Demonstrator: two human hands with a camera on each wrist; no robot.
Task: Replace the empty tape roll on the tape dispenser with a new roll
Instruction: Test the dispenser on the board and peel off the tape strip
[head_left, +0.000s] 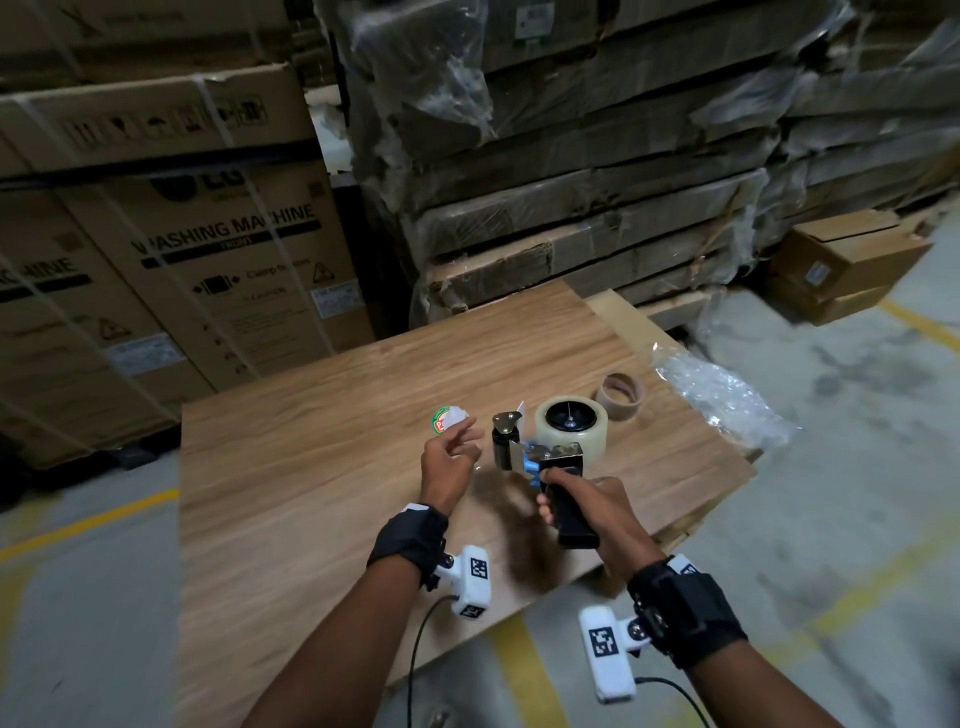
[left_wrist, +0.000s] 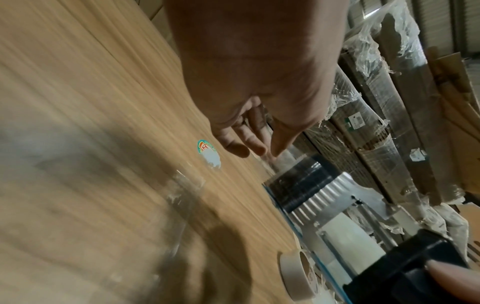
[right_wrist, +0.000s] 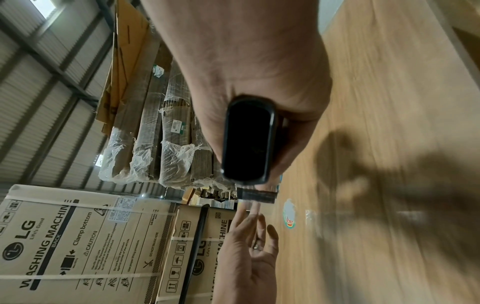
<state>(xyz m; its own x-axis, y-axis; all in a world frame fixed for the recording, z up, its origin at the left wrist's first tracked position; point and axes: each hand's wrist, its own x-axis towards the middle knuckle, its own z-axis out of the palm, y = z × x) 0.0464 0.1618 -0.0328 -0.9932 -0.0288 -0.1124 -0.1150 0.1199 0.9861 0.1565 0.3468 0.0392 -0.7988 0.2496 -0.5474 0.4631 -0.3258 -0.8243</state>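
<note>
On the wooden board (head_left: 322, 467) the tape dispenser (head_left: 540, 452) carries a full clear tape roll (head_left: 571, 421). My right hand (head_left: 558, 493) grips its black handle (head_left: 571, 519), whose butt end fills the right wrist view (right_wrist: 248, 139). My left hand (head_left: 462, 431) hovers just left of the dark front roller (head_left: 503, 441), fingers straight. In the left wrist view its fingertips (left_wrist: 255, 147) sit at a clear tape end beside the roller (left_wrist: 298, 185); whether they pinch it is unclear. The empty cardboard core (head_left: 621, 396) lies behind the roll.
A round printed sticker (head_left: 445, 418) lies on the board by my left hand, and a scrap of clear film (left_wrist: 182, 185) nearer me. Crumpled plastic wrap (head_left: 722, 400) hangs off the right edge. Stacked cartons (head_left: 182, 291) and wrapped pallets (head_left: 597, 182) stand behind.
</note>
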